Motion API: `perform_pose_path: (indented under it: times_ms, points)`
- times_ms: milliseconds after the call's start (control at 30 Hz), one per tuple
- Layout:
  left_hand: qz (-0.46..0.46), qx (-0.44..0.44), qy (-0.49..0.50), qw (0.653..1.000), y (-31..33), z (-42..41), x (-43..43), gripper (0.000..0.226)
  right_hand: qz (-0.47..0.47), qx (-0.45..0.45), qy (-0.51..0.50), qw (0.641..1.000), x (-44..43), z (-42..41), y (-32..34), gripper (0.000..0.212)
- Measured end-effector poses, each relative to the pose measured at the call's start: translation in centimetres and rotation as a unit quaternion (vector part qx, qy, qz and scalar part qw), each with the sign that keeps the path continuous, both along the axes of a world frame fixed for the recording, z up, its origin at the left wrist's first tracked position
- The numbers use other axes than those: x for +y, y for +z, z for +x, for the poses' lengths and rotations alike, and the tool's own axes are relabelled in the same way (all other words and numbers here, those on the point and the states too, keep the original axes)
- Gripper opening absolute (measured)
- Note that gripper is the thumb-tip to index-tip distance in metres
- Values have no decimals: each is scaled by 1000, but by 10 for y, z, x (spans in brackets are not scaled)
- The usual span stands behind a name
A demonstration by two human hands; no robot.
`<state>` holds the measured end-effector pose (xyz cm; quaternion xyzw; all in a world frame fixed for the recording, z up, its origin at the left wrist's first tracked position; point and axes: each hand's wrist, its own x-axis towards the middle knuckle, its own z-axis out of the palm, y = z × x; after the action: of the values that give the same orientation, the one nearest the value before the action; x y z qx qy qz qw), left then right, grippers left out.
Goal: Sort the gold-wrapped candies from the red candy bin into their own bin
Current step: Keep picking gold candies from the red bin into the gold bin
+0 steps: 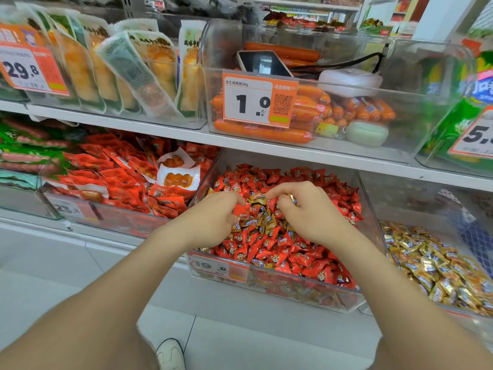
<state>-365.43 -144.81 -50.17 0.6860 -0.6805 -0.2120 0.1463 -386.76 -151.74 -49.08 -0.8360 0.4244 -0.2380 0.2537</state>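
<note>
Stock, lower shelf: red candy bin (306,289), clear plastic, price label (213,267) on its front wall, filled with red candies (266,252).

Strays: gold-wrapped candies (262,220) lie in a loose cluster at the middle of the red heap, between the two hands; a few more show at the bin's left edge.

Destination: gold candy bin (400,204), just beside the red bin on its right, holding a heap of gold candies (440,271) toward its front.

Left hand (216,217): over the red bin, left of the cluster, fingers curled, forefinger and thumb down among the wrappers; whether it grips anything cannot be told.

Right hand (306,209): over the red bin, right of the cluster, fingers curled round a gold-wrapped piece (292,200) whose end peeks out at the knuckles.

Neighbours: bin of red snack packets (120,177) to the left; above, a bin of orange sausages (266,132) with a phone (264,62) lying on top.

Below: white shoe (170,353) on pale floor.
</note>
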Motion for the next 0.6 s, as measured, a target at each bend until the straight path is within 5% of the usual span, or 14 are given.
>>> perform_pose_path:
  times_ms: [133, 300, 467, 600]
  points:
    - [2, -45, -22, 999, -3, -1, -1, 52, -123, 135, 30, 983, -3, 6, -8, 32]
    - [-28, -60, -37, 997, -3, -2, 5, 64, -104, 283, 137, 944, -7, 14, -11, 34]
    - [-93, -20, -11, 995, 3, -12, 0, 34, -114, 391, 119, 906, -3, 24, -17, 46]
    - [-95, -17, 9, 995, -4, -18, -9, 16, -141, 341, 90, 925, -7, 26, -21, 33]
